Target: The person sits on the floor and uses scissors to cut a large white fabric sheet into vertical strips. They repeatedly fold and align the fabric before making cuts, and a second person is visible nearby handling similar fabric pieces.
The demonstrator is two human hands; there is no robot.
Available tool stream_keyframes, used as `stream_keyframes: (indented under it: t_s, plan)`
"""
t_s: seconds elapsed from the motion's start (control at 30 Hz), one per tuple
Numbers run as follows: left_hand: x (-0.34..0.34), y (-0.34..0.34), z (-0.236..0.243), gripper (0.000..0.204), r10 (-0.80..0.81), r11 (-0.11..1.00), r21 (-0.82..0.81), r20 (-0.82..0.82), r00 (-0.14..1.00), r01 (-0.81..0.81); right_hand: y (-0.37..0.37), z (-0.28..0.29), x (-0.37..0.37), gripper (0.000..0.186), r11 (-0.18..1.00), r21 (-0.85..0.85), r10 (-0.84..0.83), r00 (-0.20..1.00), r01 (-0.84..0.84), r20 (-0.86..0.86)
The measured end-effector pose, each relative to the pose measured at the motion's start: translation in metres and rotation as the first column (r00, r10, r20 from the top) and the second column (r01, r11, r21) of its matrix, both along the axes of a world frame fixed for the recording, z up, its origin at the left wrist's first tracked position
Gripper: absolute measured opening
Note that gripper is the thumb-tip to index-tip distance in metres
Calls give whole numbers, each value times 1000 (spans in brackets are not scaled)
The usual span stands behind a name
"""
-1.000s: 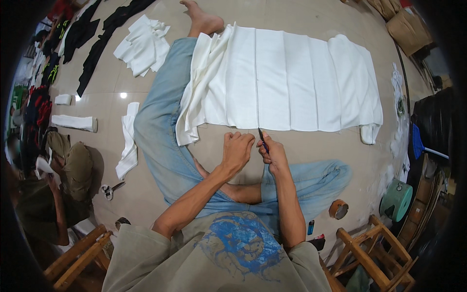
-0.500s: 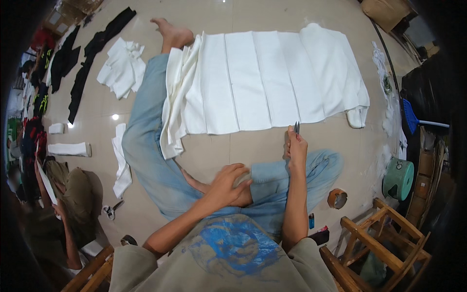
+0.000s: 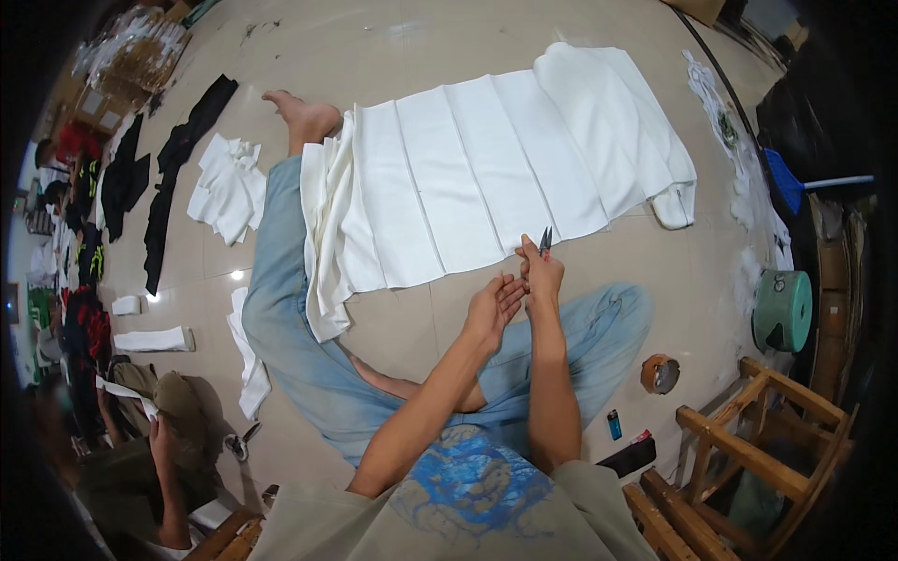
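A long piece of white fabric point(image 3: 440, 178) with several parallel seam lines lies spread on the floor in front of me, bunched into folds at its left end. My right hand point(image 3: 543, 274) is closed around small thread snips point(image 3: 546, 241), their blades pointing away from me near the fabric's close edge. My left hand point(image 3: 493, 307) is just left of it, fingers stretched out and close to the right hand. Whether a thread lies between the hands is too small to tell. My left leg reaches along the fabric's left end, and my right leg is folded.
To the left lie a white cloth heap point(image 3: 227, 187), black garments point(image 3: 178, 154), a rolled white strip point(image 3: 154, 340) and scissors point(image 3: 240, 442). Another person point(image 3: 164, 449) works there with white cloth. On the right are a tape roll point(image 3: 660, 374), blue lighter point(image 3: 614, 424), wooden stool point(image 3: 748, 458) and green stool point(image 3: 783, 310).
My left hand has moved from my lap up and right, beside the right hand. The right hand with the snips has shifted slightly left. The whole view has turned a little.
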State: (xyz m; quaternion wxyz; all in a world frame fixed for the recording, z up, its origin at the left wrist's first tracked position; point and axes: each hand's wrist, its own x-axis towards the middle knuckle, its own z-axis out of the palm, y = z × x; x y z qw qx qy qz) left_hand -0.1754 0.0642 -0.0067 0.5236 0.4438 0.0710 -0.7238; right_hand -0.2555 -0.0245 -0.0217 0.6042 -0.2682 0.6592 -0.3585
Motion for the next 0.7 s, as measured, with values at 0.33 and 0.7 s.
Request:
stream_keyframes:
  t_s: [0.33, 0.7]
  plan:
    - [16, -19, -4, 42, 304, 949, 76, 26, 952, -305, 41, 29, -22, 42, 987, 143, 49, 979, -78, 198]
    - [12, -30, -8, 23, 332, 935, 44, 229, 915, -351, 20, 11, 14, 31, 971, 166, -231, 871, 174, 433]
